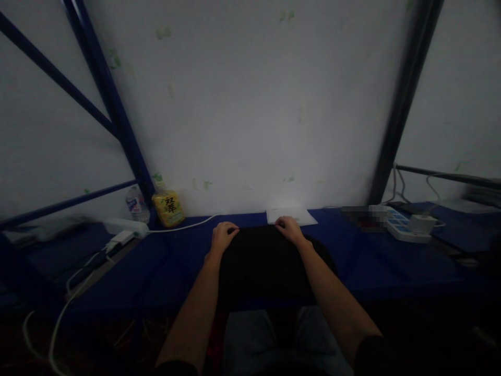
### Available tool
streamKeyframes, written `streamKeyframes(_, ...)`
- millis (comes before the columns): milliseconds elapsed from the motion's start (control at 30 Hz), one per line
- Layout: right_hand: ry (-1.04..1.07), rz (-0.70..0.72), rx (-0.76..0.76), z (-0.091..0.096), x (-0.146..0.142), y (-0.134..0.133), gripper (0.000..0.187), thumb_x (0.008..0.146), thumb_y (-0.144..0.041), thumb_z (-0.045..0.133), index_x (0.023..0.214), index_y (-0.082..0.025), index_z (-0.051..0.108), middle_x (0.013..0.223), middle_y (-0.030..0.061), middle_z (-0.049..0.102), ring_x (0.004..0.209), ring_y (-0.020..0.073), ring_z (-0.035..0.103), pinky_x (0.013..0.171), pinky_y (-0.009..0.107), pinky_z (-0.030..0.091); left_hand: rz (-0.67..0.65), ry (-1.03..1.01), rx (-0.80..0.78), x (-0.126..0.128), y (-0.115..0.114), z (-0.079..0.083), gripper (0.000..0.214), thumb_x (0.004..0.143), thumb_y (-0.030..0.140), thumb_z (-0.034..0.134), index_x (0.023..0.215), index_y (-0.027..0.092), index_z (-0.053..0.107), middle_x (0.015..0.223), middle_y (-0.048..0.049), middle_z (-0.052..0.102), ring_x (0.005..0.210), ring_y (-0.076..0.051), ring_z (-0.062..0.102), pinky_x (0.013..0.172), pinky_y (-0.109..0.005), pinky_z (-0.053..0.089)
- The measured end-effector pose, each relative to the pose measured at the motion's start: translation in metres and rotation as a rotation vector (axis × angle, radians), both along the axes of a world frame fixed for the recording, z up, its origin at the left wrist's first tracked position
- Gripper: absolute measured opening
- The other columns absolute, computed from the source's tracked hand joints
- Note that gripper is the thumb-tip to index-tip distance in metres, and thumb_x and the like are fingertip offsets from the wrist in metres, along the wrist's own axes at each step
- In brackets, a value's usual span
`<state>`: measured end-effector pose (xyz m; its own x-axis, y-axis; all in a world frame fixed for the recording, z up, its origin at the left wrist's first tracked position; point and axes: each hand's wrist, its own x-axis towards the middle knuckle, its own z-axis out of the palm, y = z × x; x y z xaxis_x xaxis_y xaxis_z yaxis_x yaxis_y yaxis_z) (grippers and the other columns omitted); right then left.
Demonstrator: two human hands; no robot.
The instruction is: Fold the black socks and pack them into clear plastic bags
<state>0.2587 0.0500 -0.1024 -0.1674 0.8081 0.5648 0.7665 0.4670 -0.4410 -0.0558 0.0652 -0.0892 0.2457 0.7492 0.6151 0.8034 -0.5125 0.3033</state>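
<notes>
A black cloth-like item (262, 261) lies on the blue table in front of me, its near edge reaching the table's front. It is too dark to tell its exact kind. My left hand (224, 237) pinches its far left corner between thumb and fingers. At the far right corner, my right hand (290, 230) grips the same edge in a similar pinch. The far edge runs straight between both hands. A dark rounded part of it, or of another black thing, shows beyond my right forearm.
White paper (291, 215) lies by the wall behind my right hand. A yellow drink bottle (168, 208) and a clear bottle (136, 205) stand at the back left. Power strips (127, 227) with cables are at the left; another power strip (407, 227) sits right. Blue posts (113, 104) rise from the table (391, 266).
</notes>
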Motion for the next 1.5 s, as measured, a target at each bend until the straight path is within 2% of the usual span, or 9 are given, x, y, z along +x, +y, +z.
streamKeyframes(200, 0.011, 0.018, -0.030, 0.005, -0.002, -0.005, 0.017, 0.080, -0.023, 0.062, 0.095, -0.019, 0.069, 0.090, 0.0047, 0.069, 0.086, 0.0188, 0.061, 0.081, 0.031, 0.044, -0.015, -0.003, 0.018, 0.004, -0.007, 0.012, 0.011, 0.080, 0.030, 0.065, 0.084, 0.023, 0.072, 0.097, -0.0028, 0.070, 0.098, -0.021, 0.060, 0.094, -0.037, 0.043)
streamKeyframes(400, 0.097, 0.083, -0.033, 0.041, 0.004, -0.017, 0.014, 0.081, -0.025, 0.060, 0.089, -0.019, 0.070, 0.090, 0.0058, 0.070, 0.085, 0.0190, 0.063, 0.080, 0.032, 0.046, -0.074, -0.120, 0.078, 0.012, -0.030, 0.057, 0.015, 0.082, 0.030, 0.060, 0.090, 0.021, 0.069, 0.102, -0.0039, 0.071, 0.100, -0.021, 0.063, 0.095, -0.038, 0.045)
streamKeyframes(600, 0.159, 0.465, -0.041, 0.092, 0.018, -0.093, 0.015, 0.080, -0.022, 0.056, 0.093, -0.020, 0.064, 0.108, 0.0047, 0.067, 0.102, 0.0185, 0.061, 0.094, 0.037, 0.045, -0.357, -0.116, -0.018, 0.006, -0.110, 0.096, 0.010, 0.087, 0.026, 0.050, 0.091, 0.020, 0.057, 0.122, -0.0062, 0.064, 0.117, -0.020, 0.057, 0.107, -0.042, 0.037)
streamKeyframes(767, -0.048, 0.591, -0.075, 0.067, 0.020, -0.169, 0.018, 0.079, -0.013, 0.054, 0.094, -0.022, 0.059, 0.119, 0.0050, 0.064, 0.120, 0.0211, 0.053, 0.102, 0.043, 0.041, -0.527, 0.227, -0.188, -0.008, -0.178, 0.069, 0.026, 0.082, 0.015, 0.047, 0.104, 0.022, 0.060, 0.129, -0.0036, 0.060, 0.128, -0.021, 0.047, 0.112, -0.045, 0.031)
streamKeyframes(933, -0.109, 0.501, -0.098, 0.017, 0.013, -0.190, 0.017, 0.080, -0.014, 0.054, 0.096, -0.021, 0.057, 0.124, 0.0062, 0.061, 0.121, 0.0205, 0.053, 0.110, 0.045, 0.033, -0.468, 0.303, -0.306, -0.011, -0.192, 0.030, 0.041, 0.087, 0.020, 0.046, 0.127, 0.027, 0.055, 0.135, -0.0025, 0.054, 0.128, -0.021, 0.047, 0.110, -0.045, 0.034)
streamKeyframes(1067, -0.078, 0.496, -0.074, 0.020, 0.019, -0.192, 0.011, 0.088, -0.027, 0.053, 0.095, -0.023, 0.060, 0.123, 0.0047, 0.062, 0.121, 0.0206, 0.052, 0.107, 0.043, 0.036, -0.458, 0.233, -0.356, -0.008, -0.188, 0.027, 0.032, 0.094, 0.030, 0.043, 0.122, 0.028, 0.059, 0.132, -0.0020, 0.057, 0.126, -0.021, 0.049, 0.110, -0.045, 0.032)
streamKeyframes(1200, 0.063, -0.068, 0.081, 0.022, 0.050, -0.191, 0.023, 0.090, -0.037, 0.049, 0.102, -0.022, 0.062, 0.107, 0.0092, 0.066, 0.103, 0.0240, 0.059, 0.090, 0.041, 0.046, -0.370, 0.183, -0.315, 0.000, -0.195, 0.035, 0.024, 0.093, 0.033, 0.047, 0.108, 0.028, 0.065, 0.123, -0.0026, 0.064, 0.118, -0.021, 0.055, 0.107, -0.045, 0.037)
streamKeyframes(1300, 0.028, -0.418, 0.020, 0.009, 0.080, -0.190, 0.031, 0.086, -0.042, 0.050, 0.104, -0.020, 0.063, 0.091, 0.0098, 0.066, 0.083, 0.0253, 0.062, 0.075, 0.039, 0.048, -0.319, 0.217, -0.215, 0.016, -0.206, 0.042, 0.019, 0.090, 0.033, 0.053, 0.102, 0.027, 0.065, 0.119, -0.0027, 0.066, 0.113, -0.021, 0.058, 0.105, -0.044, 0.038)
streamKeyframes(1500, 0.050, -0.351, -0.058, 0.023, 0.091, -0.196, 0.026, 0.086, -0.041, 0.047, 0.083, -0.021, 0.064, 0.081, 0.0047, 0.067, 0.073, 0.0197, 0.062, 0.066, 0.030, 0.044, -0.377, 0.275, -0.122, 0.085, -0.222, 0.046, 0.031, 0.093, 0.034, 0.049, 0.121, 0.029, 0.059, 0.129, -0.0029, 0.060, 0.125, -0.021, 0.049, 0.110, -0.046, 0.030)
